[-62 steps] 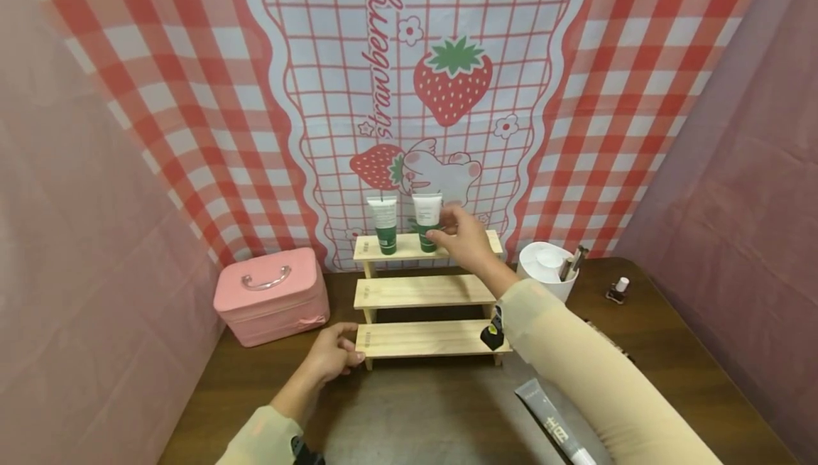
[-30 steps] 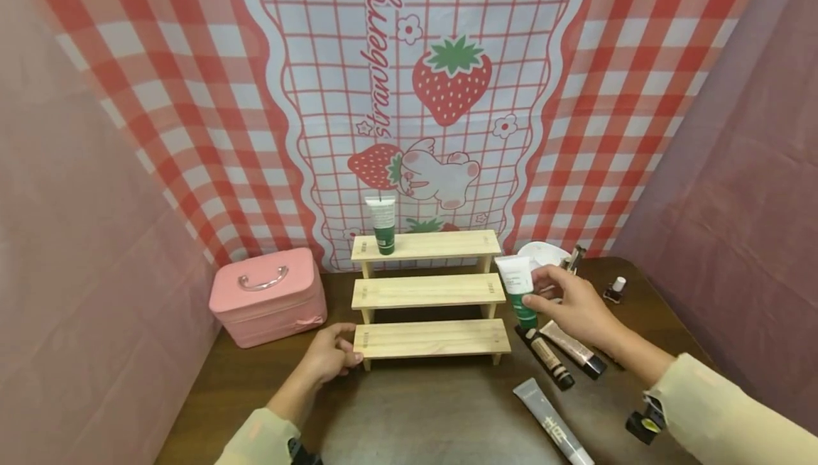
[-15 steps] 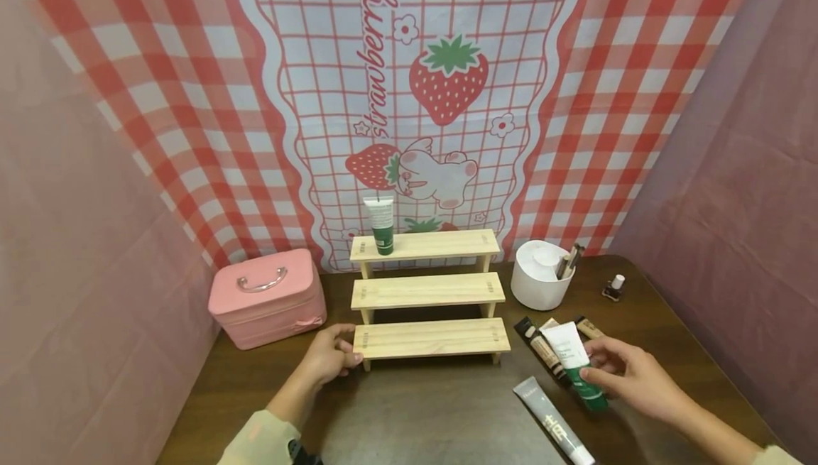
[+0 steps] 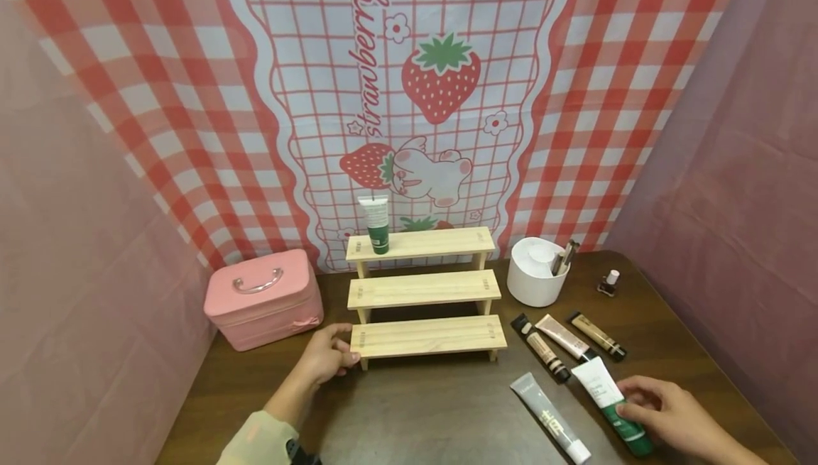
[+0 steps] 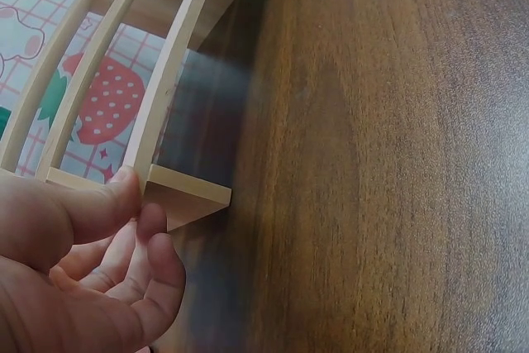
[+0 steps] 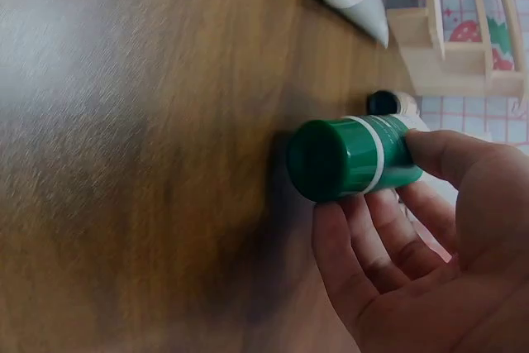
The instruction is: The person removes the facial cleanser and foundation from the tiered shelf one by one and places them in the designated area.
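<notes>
My right hand (image 4: pixel 667 412) holds a white and green squeeze tube (image 4: pixel 613 402) low over the right front of the table. In the right wrist view, thumb and fingers grip its green cap end (image 6: pixel 347 157). My left hand (image 4: pixel 326 355) pinches the left end of the lowest step of a three-tier wooden display rack (image 4: pixel 428 335); the left wrist view shows thumb and forefinger on the board's edge (image 5: pixel 147 142). A second white and green tube (image 4: pixel 377 225) stands cap down on the top step, toward the left.
A grey tube (image 4: pixel 549 419) lies left of the right hand. Behind it lie a concealer tube (image 4: pixel 542 350), a pinkish tube (image 4: pixel 564 337) and a gold tube (image 4: pixel 597 335). Also here are a white organizer (image 4: pixel 535 284), a nail polish bottle (image 4: pixel 609 282) and a pink case (image 4: pixel 265 302).
My right hand has taken one green and white tube off the top step and carried it right and down toward the table front. The left hand stays on the rack.
</notes>
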The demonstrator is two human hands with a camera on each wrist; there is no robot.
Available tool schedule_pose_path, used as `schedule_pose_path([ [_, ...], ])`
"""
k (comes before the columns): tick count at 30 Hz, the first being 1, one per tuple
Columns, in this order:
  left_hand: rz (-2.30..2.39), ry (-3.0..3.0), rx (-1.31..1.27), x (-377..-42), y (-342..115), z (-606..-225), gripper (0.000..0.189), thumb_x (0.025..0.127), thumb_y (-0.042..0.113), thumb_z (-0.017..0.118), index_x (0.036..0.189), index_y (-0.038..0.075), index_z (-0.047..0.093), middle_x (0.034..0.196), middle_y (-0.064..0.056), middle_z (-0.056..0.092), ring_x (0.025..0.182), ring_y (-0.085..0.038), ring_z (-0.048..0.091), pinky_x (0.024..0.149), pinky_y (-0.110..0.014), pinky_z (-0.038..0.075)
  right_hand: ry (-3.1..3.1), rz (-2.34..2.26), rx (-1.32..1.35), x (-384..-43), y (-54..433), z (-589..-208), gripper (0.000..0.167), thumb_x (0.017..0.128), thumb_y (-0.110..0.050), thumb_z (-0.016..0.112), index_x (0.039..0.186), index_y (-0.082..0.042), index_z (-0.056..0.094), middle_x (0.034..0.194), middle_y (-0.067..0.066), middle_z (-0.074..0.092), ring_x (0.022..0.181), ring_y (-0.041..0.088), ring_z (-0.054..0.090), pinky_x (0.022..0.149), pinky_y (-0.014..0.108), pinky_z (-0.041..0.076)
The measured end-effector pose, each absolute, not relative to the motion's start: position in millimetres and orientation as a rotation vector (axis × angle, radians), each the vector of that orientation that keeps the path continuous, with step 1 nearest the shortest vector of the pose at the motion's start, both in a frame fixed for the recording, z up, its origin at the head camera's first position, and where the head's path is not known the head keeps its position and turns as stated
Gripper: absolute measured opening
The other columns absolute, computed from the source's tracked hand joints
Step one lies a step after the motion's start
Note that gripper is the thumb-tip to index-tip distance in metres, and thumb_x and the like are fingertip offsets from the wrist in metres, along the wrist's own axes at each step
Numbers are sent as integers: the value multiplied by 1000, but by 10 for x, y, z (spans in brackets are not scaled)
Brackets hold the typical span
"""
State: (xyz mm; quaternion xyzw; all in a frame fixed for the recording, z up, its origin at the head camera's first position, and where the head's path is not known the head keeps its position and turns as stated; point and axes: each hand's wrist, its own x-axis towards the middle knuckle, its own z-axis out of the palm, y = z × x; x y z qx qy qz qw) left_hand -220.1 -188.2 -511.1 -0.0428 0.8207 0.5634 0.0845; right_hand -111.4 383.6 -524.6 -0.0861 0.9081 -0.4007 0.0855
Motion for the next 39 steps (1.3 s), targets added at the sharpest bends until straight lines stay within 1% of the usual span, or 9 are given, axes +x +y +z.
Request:
schedule_pose_path([
  [4, 1687, 2449, -122, -2204, -1883, -5120, 63, 80, -14, 76, 138, -9, 53, 85, -16, 62, 68, -19, 66, 56, -36, 55, 2727, -1138, -277, -1122, 3890, -5299, 33, 98, -21, 69, 121, 3, 67, 91, -8, 73, 72, -2, 59, 56, 26, 51],
  [8, 1694, 2445, -124, -2200, -1882, -5118, 62, 80, -14, 76, 137, -9, 53, 85, -16, 62, 68, -19, 66, 57, -38, 56, 2756, -1091, -297, -1139, 3918, -5323, 33, 97, -22, 70, 119, 2, 70, 91, -8, 74, 73, -3, 59, 59, 24, 49],
  [12, 1689, 2450, -121, -2203, -1879, -5120, 62, 80, -14, 76, 137, -9, 53, 86, -16, 62, 68, -20, 66, 57, -39, 56, 2697, -1126, -246, -1150, 3923, -5315, 37, 97, -23, 70, 121, 4, 69, 93, -2, 75, 64, 2, 58, 51, 28, 51],
  [14, 1689, 2453, -116, -2207, -1879, -5125, 62, 80, -13, 76, 137, -9, 53, 86, -17, 62, 68, -20, 66, 57, -39, 56, 2649, -1158, -213, -1155, 3925, -5298, 37, 98, -24, 69, 121, 5, 68, 96, 4, 76, 63, 4, 59, 48, 31, 53],
  [20, 1682, 2450, -123, -2204, -1884, -5131, 61, 81, -13, 77, 137, -9, 54, 86, -16, 63, 69, -21, 67, 58, -40, 57, 2575, -1180, -152, -1172, 3931, -5242, 38, 98, -26, 69, 121, 4, 68, 103, 15, 75, 70, 6, 63, 48, 33, 55],
  [24, 1672, 2450, -128, -2208, -1886, -5136, 61, 82, -12, 77, 138, -8, 53, 87, -16, 63, 70, -21, 67, 59, -41, 57, 2585, -1161, -160, -1179, 3936, -5240, 40, 98, -26, 69, 121, 6, 69, 104, 17, 74, 68, 7, 61, 48, 32, 56],
  [29, 1676, 2449, -120, -2205, -1887, -5136, 61, 82, -12, 76, 138, -9, 53, 86, -16, 63, 70, -21, 67, 59, -40, 57, 2605, -1147, -200, -1187, 3942, -5247, 38, 97, -26, 70, 118, 6, 71, 95, 11, 75, 64, 7, 60, 46, 32, 55],
  [34, 1680, 2443, -120, -2200, -1890, -5132, 61, 82, -12, 76, 138, -9, 53, 86, -16, 63, 70, -21, 67, 59, -40, 57, 2647, -1104, -241, -1208, 3947, -5224, 34, 96, -24, 71, 114, 5, 72, 92, 7, 74, 62, 6, 59, 44, 31, 54],
  [39, 1678, 2443, -115, -2214, -1895, -5133, 62, 82, -13, 75, 138, -9, 52, 87, -16, 62, 69, -20, 67, 58, -38, 56, 2846, -931, -366, -1329, 3889, -5079, 21, 94, -22, 74, 105, -5, 76, 88, -5, 74, 69, -4, 59, 55, 25, 51],
])
